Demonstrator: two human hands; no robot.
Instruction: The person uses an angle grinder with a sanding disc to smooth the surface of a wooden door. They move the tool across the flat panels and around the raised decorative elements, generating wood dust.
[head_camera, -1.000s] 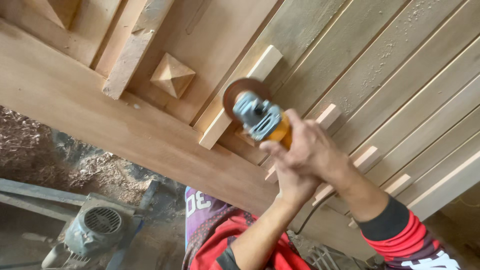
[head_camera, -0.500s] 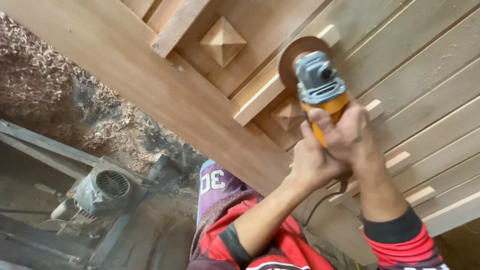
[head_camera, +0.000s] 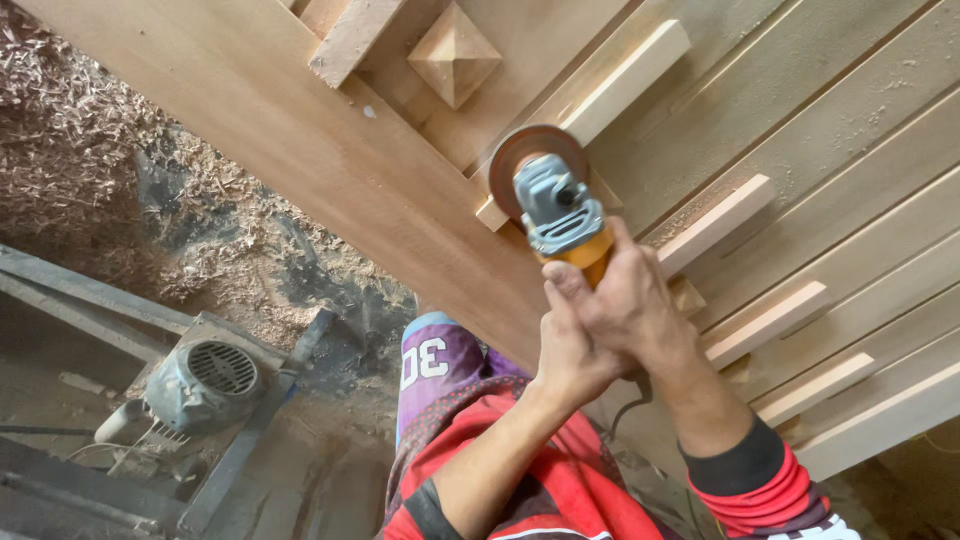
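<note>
1. Angle grinder (head_camera: 560, 215): grey metal head, orange body, brown sanding disc (head_camera: 530, 155) set against the wooden door panel (head_camera: 300, 130) at the end of a pale slat (head_camera: 625, 85).
2. Right hand (head_camera: 625, 300) and left hand (head_camera: 570, 355): both wrapped tight round the grinder body, fingers closed.
3. Carved wooden pyramid (head_camera: 453, 55) near, up-left.
4. Electric motor (head_camera: 195, 385) on the shavings-strewn floor, well apart.
</note>
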